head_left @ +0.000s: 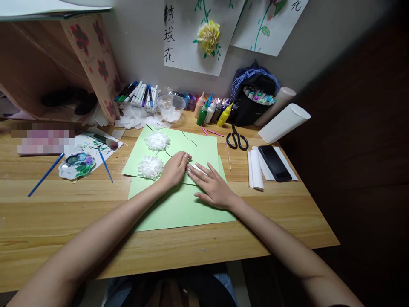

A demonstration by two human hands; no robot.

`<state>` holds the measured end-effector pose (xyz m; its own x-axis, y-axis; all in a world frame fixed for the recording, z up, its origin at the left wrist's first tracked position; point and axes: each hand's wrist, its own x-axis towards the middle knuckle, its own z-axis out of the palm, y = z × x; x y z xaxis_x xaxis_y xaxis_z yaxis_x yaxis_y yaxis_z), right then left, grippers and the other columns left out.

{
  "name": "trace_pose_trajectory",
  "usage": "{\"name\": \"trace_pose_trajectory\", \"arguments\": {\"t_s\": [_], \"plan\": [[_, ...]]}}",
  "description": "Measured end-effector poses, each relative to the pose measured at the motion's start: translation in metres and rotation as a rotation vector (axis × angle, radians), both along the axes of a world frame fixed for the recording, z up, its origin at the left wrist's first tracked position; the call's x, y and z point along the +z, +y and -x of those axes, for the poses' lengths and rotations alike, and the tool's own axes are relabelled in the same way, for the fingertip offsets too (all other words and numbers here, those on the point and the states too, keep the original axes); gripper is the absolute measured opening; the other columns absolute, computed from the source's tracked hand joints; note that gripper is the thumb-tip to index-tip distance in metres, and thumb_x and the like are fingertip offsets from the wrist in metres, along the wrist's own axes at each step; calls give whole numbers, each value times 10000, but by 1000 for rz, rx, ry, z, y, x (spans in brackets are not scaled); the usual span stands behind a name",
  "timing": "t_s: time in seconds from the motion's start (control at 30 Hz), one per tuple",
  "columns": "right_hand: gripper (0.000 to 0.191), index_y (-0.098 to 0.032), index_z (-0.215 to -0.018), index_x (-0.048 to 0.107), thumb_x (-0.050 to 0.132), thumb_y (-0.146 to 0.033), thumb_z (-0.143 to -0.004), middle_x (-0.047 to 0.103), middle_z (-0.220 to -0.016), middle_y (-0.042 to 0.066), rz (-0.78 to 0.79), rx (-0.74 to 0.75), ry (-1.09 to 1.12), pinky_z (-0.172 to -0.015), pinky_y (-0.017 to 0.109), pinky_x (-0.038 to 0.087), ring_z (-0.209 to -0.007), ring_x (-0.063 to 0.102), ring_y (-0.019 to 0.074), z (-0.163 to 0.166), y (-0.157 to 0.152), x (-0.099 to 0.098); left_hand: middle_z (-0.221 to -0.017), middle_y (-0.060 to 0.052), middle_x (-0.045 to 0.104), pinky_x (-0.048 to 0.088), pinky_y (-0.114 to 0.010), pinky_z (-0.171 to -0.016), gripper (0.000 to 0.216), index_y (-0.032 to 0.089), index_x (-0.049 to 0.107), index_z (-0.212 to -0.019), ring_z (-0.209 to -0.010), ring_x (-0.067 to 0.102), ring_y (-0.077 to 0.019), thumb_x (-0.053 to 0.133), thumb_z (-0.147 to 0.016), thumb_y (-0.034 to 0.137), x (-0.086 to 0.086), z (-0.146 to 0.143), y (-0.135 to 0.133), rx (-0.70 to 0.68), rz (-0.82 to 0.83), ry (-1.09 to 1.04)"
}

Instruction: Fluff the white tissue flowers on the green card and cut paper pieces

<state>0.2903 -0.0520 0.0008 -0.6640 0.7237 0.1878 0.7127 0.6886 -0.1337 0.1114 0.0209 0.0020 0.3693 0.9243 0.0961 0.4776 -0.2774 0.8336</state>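
Two light green sheets (179, 213) overlap on the table. On the upper sheet sit two fluffy white paper flowers, a far one (157, 140) and a nearer one (151, 166), with thin dark lines around them. My left hand (175, 169) rests beside the nearer flower, its fingers curled together; what they hold, if anything, is hidden. To its right, my right hand (213, 186) lies with fingers stretched and spread. Its fingertips touch a small white piece (198, 169), mostly covered by my hands.
Black scissors (237, 139), a phone (275, 163) and a rolled white paper (254, 170) lie right. Paint bottles (211, 111), markers (140, 94), paper scraps (136, 117) and a clear bowl (171, 107) stand behind. A paint palette (76, 165) and brushes lie left.
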Motion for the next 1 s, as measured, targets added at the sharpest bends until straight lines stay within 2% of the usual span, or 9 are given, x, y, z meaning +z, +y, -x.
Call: {"name": "trace_pose_trajectory", "arguments": {"t_s": [0.13,0.23,0.57,0.67,0.77,0.87,1.0], "plan": [[513,-225,-1439,318,289,-432,-970,281,-1521,58,-10,-122,38,-1143,538,162,-1424,175,246,-10,-1,-1,-782,-23,594,435,-300,-745,355,195,579,-923,-773,578,-171,254,-955,335,2,1,-1,7,28,-20],[505,-252,-1418,362,316,-460,-960,264,-1528,44,21,-119,-1,-1138,554,158,-1425,165,260,-13,-2,-1,-766,-21,594,435,-301,-746,352,197,581,-915,-795,582,-176,259,-954,335,3,1,-1,10,29,-8],[520,-292,-1439,314,333,-475,-953,214,-1543,39,102,-173,-15,-1130,576,162,-1428,152,275,-6,8,0,-865,-37,617,438,-314,-781,332,197,568,-934,-843,585,-178,262,-956,326,1,1,-2,1,-4,36],[472,-336,-1432,314,296,-437,-971,223,-1542,6,160,-156,86,-1133,559,173,-1428,161,251,-10,12,-1,-971,-49,614,441,-318,-789,290,194,543,-1005,-869,587,-174,287,-950,320,2,1,-3,15,-1,40],[459,-333,-1442,289,265,-387,-986,286,-1523,-3,193,-230,307,-1138,498,221,-1413,215,200,-18,21,-2,-1034,-61,601,451,-324,-771,263,182,503,-1082,-842,590,-170,394,-915,352,3,1,-4,8,6,63],[536,-296,-1431,328,428,-453,-929,312,-1512,41,254,-352,445,-1124,486,260,-1396,259,219,-27,36,-3,-1083,-71,586,461,-329,-713,454,179,471,-1136,-781,594,-170,591,-794,451,3,-1,-5,-21,-18,125],[597,-280,-1319,499,643,-499,-783,351,-1489,57,370,-324,436,-1110,509,272,-1379,276,265,-33,60,-2,-1140,-72,577,460,-330,-724,628,201,463,-1156,-932,596,-218,727,-654,471,2,-4,-2,-10,-49,200]]}}
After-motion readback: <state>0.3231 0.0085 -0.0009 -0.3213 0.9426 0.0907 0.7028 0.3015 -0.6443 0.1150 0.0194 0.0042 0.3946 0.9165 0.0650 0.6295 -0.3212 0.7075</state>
